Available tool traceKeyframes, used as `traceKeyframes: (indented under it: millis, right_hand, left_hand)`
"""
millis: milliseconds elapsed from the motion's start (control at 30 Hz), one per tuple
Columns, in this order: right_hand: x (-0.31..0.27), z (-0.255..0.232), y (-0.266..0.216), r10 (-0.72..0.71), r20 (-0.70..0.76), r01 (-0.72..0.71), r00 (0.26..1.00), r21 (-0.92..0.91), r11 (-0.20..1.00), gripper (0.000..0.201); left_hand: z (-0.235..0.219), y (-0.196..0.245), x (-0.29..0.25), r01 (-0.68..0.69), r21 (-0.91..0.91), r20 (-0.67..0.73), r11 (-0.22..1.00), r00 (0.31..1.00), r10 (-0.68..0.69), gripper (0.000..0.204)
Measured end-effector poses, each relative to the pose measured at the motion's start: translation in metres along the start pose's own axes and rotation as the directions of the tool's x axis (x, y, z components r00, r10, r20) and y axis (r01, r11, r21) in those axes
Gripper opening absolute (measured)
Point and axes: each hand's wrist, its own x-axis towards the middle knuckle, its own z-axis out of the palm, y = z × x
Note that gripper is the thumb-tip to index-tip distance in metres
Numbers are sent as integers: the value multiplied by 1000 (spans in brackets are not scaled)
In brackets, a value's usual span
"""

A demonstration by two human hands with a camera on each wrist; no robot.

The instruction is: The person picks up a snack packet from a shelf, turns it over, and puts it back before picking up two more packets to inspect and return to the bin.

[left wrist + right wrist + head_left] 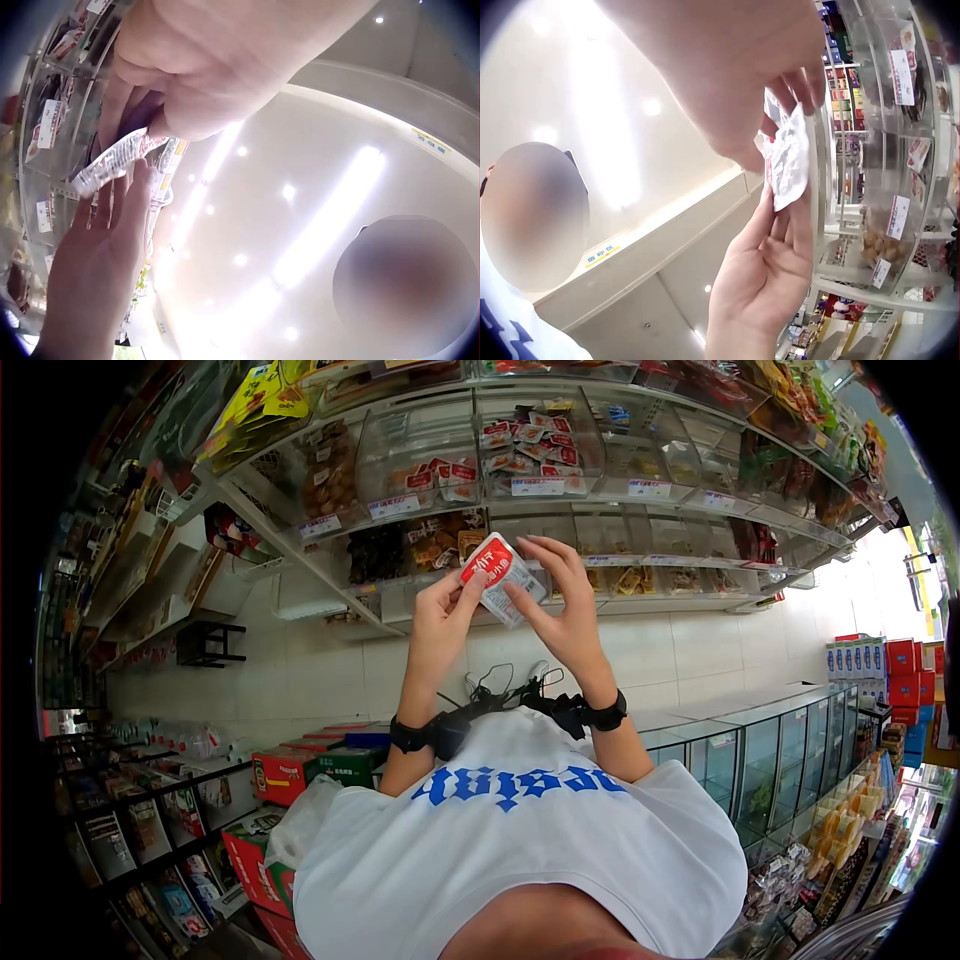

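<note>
The person wears a white short-sleeved T-shirt [520, 850] with blue blackletter print, black wrist straps [606, 712] with dark cables, and apparently white shoes.

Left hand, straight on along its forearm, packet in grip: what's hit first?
Past the packet in its grip, the left hand would likely meet the snack rack first; the head view leaves depth unclear.
</note>
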Motion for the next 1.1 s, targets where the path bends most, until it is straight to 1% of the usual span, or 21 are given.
traceKeyframes:
  millis: [33, 67, 100, 133, 167, 233, 267, 333, 433, 533, 567, 633, 667, 733, 767, 800, 833, 867, 967, 1067, 1100]
  right_hand:
    - [-2, -3, 3, 163, 114, -179, 980, 142, 974, 33]
    - [-6, -8, 8, 301, 246, -361, 921, 256, 896, 32]
    - [-8, -9, 12, 404, 387, -535, 829, 338, 774, 31]
    - [-12, -4, 12, 376, 318, -487, 871, 450, 748, 24]
    - [-13, -4, 13, 360, 314, -472, 879, 462, 750, 23]
    - [-15, -5, 13, 334, 307, -448, 891, 484, 751, 21]
    - [-15, -6, 12, 344, 307, -457, 888, 502, 734, 20]
    - [-14, -6, 11, 361, 306, -473, 881, 537, 699, 20]
    - [-14, -8, 12, 331, 328, -463, 885, 534, 707, 20]
    - [-10, -11, 12, 406, 347, -534, 845, 537, 653, 19]
    - [-11, -9, 14, 409, 328, -525, 851, 530, 666, 20]
    - [-15, -6, 17, 416, 291, -507, 862, 514, 691, 21]
    - [-16, -3, 18, 436, 238, -494, 868, 505, 708, 20]
    - [-16, 2, 16, 468, 126, -466, 875, 481, 743, 18]
    - [-15, 3, 19, 368, 41, -358, 929, 351, 865, 18]
    - [-12, 3, 22, 249, -25, -239, 968, 202, 950, 18]
    - [-11, 3, 23, 114, -69, -111, 991, 39, 993, 18]
    - [-12, 6, 20, 101, -33, -98, 994, 84, 992, 22]
    - [-18, 14, 8, 16, 153, -41, 988, 161, 986, 29]
    - [-24, 24, 3, -36, 201, -8, 979, 217, 976, 42]
    - [-22, 21, 1, -43, 171, 21, 984, 131, 991, 45]
  left_hand:
    - [1, 8, -3, 23, 2, 23, 1000, 999, -23, 29]
    - [1, 12, -4, 47, 3, 47, 999, 998, -47, 28]
    - [-1, 9, -4, 49, 33, 54, 998, 997, -51, 27]
    - [-3, 4, -3, 50, 62, 59, 997, 997, -54, 27]
    - [-4, 2, -1, 50, 91, 62, 995, 997, -56, 27]
    - [3, 6, -3, -12, 27, 58, 1000, 998, 11, 25]
    - [6, 7, -5, -40, -6, 56, 999, 998, 40, 25]
    - [5, 3, -6, -36, -16, 59, 999, 998, 37, 24]
    - [1, 4, -7, -55, -6, 85, 998, 995, 55, 24]
    - [1, 10, -8, -40, 35, 113, 999, 993, 36, 25]
    - [1, 12, -8, -27, 52, 119, 998, 993, 21, 25]
    - [2, 13, -7, 46, 56, 123, 997, 991, -53, 29]
    - [2, 12, -7, 86, 58, 125, 995, 988, -93, 31]
    - [6, 2, -6, 23, 134, 50, 991, 998, -30, 36]
    - [7, -3, -5, -6, 174, 16, 985, 1000, 3, 38]
    - [8, -7, -5, 19, 109, 22, 994, 1000, -21, 38]
    - [9, -11, -4, 42, 43, 28, 998, 999, -43, 38]
    - [10, -13, -4, 63, -23, 34, 998, 998, -62, 39]
    - [11, -9, -5, 8, -42, 74, 999, 997, -5, 38]
    - [-2, -12, -3, 108, -32, -19, 994, 994, -109, 37]
    - [0, -9, -4, 92, -25, -29, 995, 995, -93, 36]
